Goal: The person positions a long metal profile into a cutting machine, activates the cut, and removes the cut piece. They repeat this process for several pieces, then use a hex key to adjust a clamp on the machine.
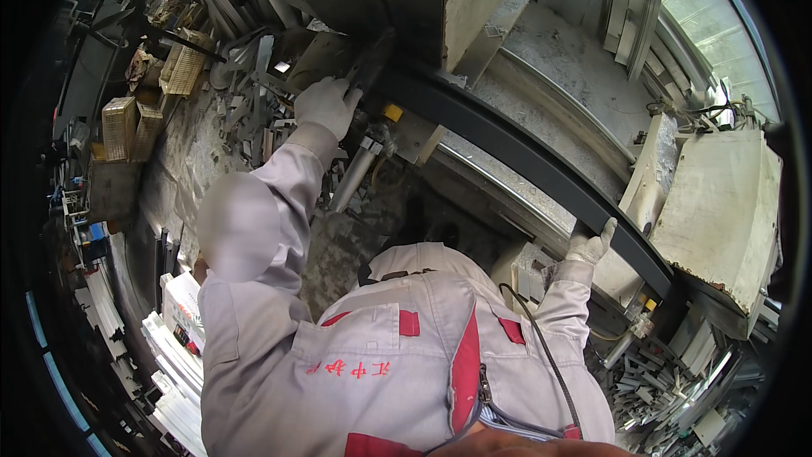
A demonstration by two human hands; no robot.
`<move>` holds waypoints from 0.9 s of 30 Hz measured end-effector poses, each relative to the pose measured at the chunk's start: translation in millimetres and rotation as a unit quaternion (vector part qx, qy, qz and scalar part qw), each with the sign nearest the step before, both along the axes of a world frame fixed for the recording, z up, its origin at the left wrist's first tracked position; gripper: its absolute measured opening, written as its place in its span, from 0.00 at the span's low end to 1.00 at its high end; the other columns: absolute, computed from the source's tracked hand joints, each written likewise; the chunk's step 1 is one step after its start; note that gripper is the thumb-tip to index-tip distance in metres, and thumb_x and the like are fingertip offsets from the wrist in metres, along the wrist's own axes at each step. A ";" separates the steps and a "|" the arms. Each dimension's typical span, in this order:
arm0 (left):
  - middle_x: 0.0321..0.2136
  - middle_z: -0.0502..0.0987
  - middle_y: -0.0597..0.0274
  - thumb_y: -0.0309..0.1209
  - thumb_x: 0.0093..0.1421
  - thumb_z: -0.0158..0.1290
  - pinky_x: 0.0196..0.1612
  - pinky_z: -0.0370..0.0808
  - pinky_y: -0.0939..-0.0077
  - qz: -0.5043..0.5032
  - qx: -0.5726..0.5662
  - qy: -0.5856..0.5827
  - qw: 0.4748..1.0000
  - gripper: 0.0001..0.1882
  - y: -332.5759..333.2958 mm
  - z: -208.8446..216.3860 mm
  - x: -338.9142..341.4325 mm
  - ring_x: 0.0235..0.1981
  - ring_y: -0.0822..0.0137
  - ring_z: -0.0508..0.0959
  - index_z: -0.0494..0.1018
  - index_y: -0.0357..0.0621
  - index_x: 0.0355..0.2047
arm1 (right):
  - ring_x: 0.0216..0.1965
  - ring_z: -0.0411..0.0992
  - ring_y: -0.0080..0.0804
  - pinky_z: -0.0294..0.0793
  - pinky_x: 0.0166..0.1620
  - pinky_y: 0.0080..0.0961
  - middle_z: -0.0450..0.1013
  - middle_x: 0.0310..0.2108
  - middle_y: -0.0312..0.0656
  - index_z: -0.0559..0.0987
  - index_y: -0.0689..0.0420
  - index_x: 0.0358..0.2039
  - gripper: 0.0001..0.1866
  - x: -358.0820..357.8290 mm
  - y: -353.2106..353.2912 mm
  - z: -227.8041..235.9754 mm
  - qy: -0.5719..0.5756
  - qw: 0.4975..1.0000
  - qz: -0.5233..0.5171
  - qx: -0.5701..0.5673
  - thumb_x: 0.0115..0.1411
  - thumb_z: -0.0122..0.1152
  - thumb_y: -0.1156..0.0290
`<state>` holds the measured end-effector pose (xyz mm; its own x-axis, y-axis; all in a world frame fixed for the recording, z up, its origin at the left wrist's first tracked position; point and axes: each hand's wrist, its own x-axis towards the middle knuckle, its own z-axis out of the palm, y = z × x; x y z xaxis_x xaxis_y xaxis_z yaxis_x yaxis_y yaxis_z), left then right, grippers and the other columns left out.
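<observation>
A long dark grey metal profile (516, 144) lies across a saw-like machine, slanting from upper left down to the right. My left hand (326, 108), in a pale work glove, is closed at the profile's left end, with its fingertips partly hidden in shadow. My right hand (592, 244), gloved too, grips the front edge near the profile's right end, the fingers seen against its side. Just right of my left hand is a metal clamp cylinder (357, 173) with a yellow fitting (392, 112). A similar cylinder (624, 343) stands below the right end.
Pale boxy machine housings (715, 211) flank the profile, one of them upper middle. Behind it runs a dusty metal bed with rails (558, 97). Metal offcuts (668, 398) are heaped at lower right and beside my left hand. Wire baskets (183, 63) and stacked white profiles (173, 372) stand left.
</observation>
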<state>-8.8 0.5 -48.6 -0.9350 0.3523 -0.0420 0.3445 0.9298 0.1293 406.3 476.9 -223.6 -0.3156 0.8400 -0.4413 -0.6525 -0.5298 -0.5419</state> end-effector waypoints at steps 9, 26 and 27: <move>0.44 0.85 0.52 0.50 0.74 0.55 0.51 0.82 0.47 0.022 -0.005 0.000 1.000 0.20 4.3 -2.9 4.2 0.48 0.45 0.86 0.85 0.47 0.42 | 0.55 0.82 0.45 0.84 0.64 0.46 0.85 0.52 0.44 0.85 0.58 0.51 0.17 5.3 6.5 0.5 0.005 0.999 0.035 0.019 0.65 0.77 0.65; 0.38 0.82 0.51 0.44 0.72 0.60 0.44 0.79 0.44 -0.012 0.059 0.064 0.996 0.16 -0.6 -11.6 5.4 0.42 0.41 0.83 0.81 0.44 0.38 | 0.56 0.82 0.46 0.83 0.63 0.46 0.84 0.55 0.44 0.84 0.56 0.57 0.25 5.8 6.5 2.0 -0.066 0.997 0.027 0.012 0.64 0.77 0.57; 0.38 0.82 0.51 0.45 0.72 0.60 0.43 0.79 0.43 -0.012 0.060 0.064 0.996 0.16 0.1 -12.1 6.2 0.42 0.41 0.83 0.81 0.44 0.38 | 0.56 0.82 0.46 0.84 0.63 0.45 0.84 0.55 0.44 0.84 0.56 0.57 0.26 5.4 4.6 2.7 -0.073 0.997 0.027 0.020 0.64 0.77 0.56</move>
<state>-2.6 0.6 -60.8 -0.9210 0.3704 0.1210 0.3878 0.9014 0.1926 411.7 481.5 -220.9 -0.2961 0.8416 -0.4516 -0.5367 -0.5378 -0.6502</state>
